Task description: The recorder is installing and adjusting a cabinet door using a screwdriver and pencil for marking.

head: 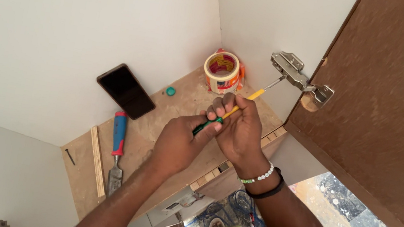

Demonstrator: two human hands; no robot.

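Screwdriver (238, 106), tip at the hinge (297, 77) on the cabinet wall, is gripped by both fists: left hand (179, 139) closed on the green handle end, right hand (240, 127) closed round its yellow shaft. Hinge-screw step seems underway; steady turning pressure comes next, I'd judge.

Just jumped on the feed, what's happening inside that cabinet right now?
A person has both hands on a screwdriver with a yellow and green handle. Its tip reaches toward the metal hinge that joins the brown door to the white cabinet wall. The left hand wraps the butt of the handle; the right hand grips it further up. On the shelf floor lie a tape roll, a dark phone and a blue and red chisel.
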